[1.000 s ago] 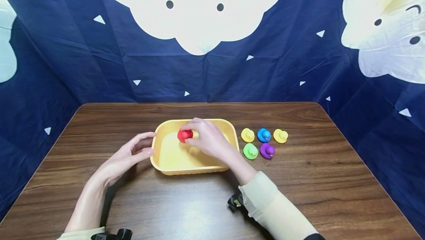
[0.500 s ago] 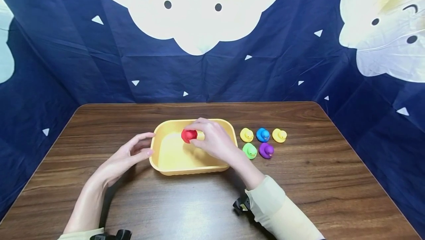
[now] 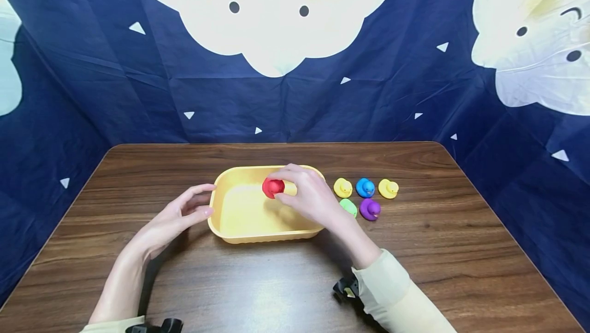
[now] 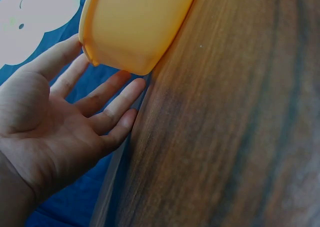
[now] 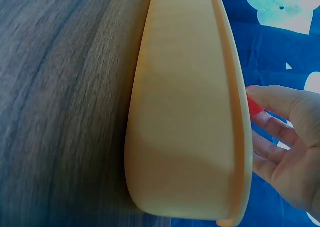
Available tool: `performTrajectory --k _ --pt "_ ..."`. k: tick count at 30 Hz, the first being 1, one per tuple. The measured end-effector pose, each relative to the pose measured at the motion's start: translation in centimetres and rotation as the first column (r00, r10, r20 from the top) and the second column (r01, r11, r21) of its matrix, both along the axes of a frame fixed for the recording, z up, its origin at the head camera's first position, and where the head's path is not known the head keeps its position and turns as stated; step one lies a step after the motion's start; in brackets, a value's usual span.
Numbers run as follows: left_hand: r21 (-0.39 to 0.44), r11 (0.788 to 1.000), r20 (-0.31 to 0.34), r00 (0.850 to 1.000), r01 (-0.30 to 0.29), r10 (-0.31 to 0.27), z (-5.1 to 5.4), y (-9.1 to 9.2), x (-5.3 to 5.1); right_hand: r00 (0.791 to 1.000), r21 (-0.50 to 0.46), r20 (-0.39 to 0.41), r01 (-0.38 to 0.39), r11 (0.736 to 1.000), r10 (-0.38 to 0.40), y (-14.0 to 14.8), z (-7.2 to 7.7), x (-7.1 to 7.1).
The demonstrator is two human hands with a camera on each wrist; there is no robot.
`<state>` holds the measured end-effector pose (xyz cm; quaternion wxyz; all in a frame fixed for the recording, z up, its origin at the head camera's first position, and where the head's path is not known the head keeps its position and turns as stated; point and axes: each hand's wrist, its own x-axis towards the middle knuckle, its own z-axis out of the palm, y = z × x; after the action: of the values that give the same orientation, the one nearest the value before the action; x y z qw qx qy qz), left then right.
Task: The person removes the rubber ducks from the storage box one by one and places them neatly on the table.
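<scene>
Over the yellow basin (image 3: 244, 235), my right hand (image 3: 311, 194) pinches a red rubber duck (image 3: 272, 188) between thumb and fingers. The right wrist view shows only a sliver of the red duck (image 5: 254, 106) past the basin's wall (image 5: 185, 107). My left hand (image 3: 177, 215) touches the basin's left end, fingers spread and nearly straight. In the left wrist view the thumb and fingertips of that hand (image 4: 65, 112) meet the basin's end (image 4: 135, 32).
Right of the basin stand a yellow duck (image 3: 343, 188), a blue duck (image 3: 365, 188), another yellow duck (image 3: 388, 188), a purple duck (image 3: 370, 209) and a green duck (image 3: 349, 207), partly hidden by my right wrist. A dark blue cloth (image 3: 221, 102) hangs behind the wooden table (image 3: 161, 169).
My right hand has moved rightward over the basin, carrying the red duck with it. The left hand stays at the basin's left end.
</scene>
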<state>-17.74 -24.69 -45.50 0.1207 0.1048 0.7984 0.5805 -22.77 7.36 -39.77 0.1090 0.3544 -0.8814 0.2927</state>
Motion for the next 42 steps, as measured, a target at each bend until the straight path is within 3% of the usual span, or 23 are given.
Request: performTrajectory --k 21,42 --pt "0.001 1.0 0.009 1.0 -0.003 0.003 -0.1 -0.1 0.2 0.997 -0.105 0.039 0.074 0.992 -0.07 2.9 0.1 1.2" --pt "0.004 1.0 0.009 1.0 0.001 -0.001 0.0 -0.1 0.0 0.984 -0.126 0.051 0.175 0.976 -0.17 7.7 0.3 1.9"
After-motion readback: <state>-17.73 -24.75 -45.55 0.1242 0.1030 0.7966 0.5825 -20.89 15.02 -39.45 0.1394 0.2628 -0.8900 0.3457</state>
